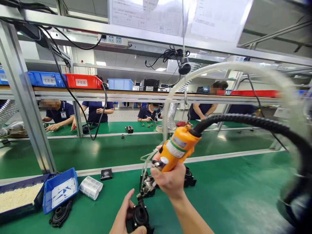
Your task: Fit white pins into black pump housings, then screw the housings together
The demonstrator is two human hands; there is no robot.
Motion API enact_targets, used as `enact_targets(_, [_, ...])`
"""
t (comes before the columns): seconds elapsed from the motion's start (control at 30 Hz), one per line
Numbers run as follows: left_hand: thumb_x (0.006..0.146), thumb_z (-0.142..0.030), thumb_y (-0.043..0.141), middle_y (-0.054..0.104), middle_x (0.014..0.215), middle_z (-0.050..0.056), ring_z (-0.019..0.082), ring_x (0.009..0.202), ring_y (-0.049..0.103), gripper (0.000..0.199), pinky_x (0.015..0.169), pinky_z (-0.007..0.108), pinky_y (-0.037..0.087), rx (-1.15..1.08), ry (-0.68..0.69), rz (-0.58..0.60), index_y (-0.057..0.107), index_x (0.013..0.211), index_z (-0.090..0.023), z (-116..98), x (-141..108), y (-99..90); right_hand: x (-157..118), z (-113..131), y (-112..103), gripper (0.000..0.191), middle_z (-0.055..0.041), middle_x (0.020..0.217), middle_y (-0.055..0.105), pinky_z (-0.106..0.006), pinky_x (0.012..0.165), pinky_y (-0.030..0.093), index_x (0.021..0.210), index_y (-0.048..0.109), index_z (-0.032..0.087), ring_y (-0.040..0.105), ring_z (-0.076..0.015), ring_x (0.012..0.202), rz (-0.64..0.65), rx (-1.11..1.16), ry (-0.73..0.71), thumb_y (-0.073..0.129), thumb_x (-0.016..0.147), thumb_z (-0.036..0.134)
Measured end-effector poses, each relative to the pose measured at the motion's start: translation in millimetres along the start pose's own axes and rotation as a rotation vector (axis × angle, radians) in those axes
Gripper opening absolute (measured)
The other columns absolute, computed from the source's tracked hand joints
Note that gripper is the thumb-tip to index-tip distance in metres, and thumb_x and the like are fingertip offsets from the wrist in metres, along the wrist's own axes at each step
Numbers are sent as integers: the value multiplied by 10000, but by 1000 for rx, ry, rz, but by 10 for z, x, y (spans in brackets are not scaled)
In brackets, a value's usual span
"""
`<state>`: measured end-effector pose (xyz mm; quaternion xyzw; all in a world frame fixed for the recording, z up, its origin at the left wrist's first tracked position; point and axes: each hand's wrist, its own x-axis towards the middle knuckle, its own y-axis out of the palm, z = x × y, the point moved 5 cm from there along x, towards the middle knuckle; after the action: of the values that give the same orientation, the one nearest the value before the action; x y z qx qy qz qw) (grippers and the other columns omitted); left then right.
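My right hand (172, 180) is wrapped round an orange electric screwdriver (179, 146), which tilts down to the left. A black ribbed cable and a clear hose (234, 66) run from the tool, arching off to the right. Its metal tip (148, 185) reaches down to a black round plastic housing (140, 215); whether it touches a screw there is too small to tell. My left hand (124, 214) grips that housing at the bottom of the view, thumb in front and fingers on the left side. More black parts (189, 178) stand on the green bench behind the right hand.
At left are a dark tray of pale pellets (36, 198), a blue tray (46, 198) with small blue pieces, a clear plastic container (90, 187), a small black box (106, 174) and a black part (60, 213). A shelf holds a red bin (84, 81). Several co-workers sit or stand opposite.
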<state>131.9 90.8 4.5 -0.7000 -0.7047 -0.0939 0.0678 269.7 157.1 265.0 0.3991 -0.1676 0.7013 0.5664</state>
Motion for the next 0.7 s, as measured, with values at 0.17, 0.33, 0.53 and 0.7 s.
enact_targets(0.17, [874, -638, 721, 502, 1215, 76, 252, 1063, 635, 993, 1053, 381, 477, 79, -22, -138, 199, 1641, -285, -22, 40, -183, 75, 54, -295, 384, 8, 770, 621, -234, 512, 516, 1000, 634, 196, 555, -126, 541, 3, -144, -6, 869, 699, 239])
enact_targets(0.33, [867, -649, 723, 539, 1303, 107, 307, 1209, 600, 968, 1133, 420, 425, 113, -54, -180, 268, 1630, -263, -7, 55, -244, -38, -140, -168, 564, 14, 827, 589, -251, 474, 473, 1228, 577, 223, 529, -124, 533, 88, 46, 140, 884, 765, 323])
enact_targets(0.53, [848, -687, 739, 566, 1324, 131, 322, 1212, 617, 974, 1116, 429, 468, 51, -61, -168, 312, 1606, -248, -59, 53, -211, -84, -259, 70, 641, 23, 806, 565, -249, 467, 461, 1269, 558, 216, 492, -109, 527, 107, 143, 196, 913, 766, 394])
enact_targets(0.7, [849, -694, 739, 558, 1358, 139, 320, 1204, 631, 968, 1145, 444, 448, 30, -72, -148, 318, 1597, -247, -148, 49, -195, -68, -269, 65, 652, 34, 779, 570, -243, 463, 458, 1279, 536, 232, 491, -109, 519, 108, 147, 208, 909, 767, 384])
